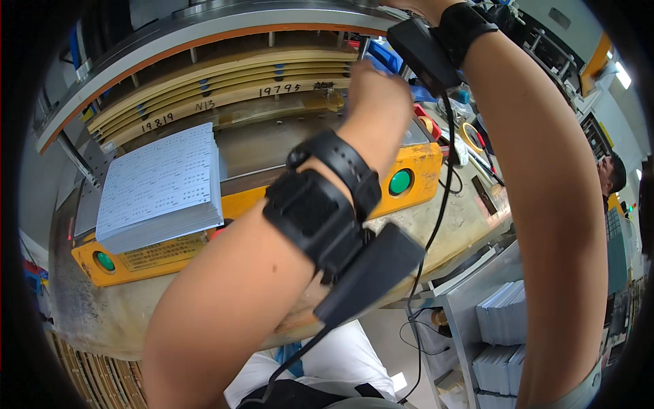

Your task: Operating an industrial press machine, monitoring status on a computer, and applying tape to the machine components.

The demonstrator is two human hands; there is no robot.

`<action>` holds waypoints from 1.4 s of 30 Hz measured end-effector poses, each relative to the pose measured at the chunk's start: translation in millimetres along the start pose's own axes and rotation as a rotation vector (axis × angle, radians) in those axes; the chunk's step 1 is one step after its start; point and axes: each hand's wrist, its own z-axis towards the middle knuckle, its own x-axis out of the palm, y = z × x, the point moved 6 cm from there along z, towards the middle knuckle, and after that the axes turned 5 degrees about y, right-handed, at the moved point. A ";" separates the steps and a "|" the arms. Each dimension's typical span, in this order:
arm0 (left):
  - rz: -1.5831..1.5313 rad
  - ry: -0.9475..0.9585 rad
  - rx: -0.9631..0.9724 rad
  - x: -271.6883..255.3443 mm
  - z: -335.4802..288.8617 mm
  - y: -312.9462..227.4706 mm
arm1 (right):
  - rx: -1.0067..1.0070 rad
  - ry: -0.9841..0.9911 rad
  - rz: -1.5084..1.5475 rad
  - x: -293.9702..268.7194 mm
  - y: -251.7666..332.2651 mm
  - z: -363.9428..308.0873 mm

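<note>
My left hand [380, 92] reaches forward to the right end of several stacked wooden boards [231, 99] under the press's upper plate [225, 42]. Motion smears it, and its fingers cannot be made out. Up at the top edge, my right hand [426, 7] is by the right end of that plate. Its fingers are mostly cut off by the picture's edge. A stack of white printed sheets [160, 177] lies on the left of the machine's bed, overlapping the yellow front bar [426, 170]. Black straps with dark devices sit on both wrists.
Two green buttons [400, 182] [105, 260] face me from the bar's ends. Right of the machine lie a roll of tape [471, 136], tools and a red tray [428, 123]. A shelf [470, 327] with stacks of sheets stands below. Black cables hang from my wrists. Another person [611, 174] is at far right.
</note>
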 end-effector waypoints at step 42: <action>-1.427 0.492 0.109 64.2 60.2 -23.0 | 0.392 0.380 -0.276 -36.6 20.3 -12.0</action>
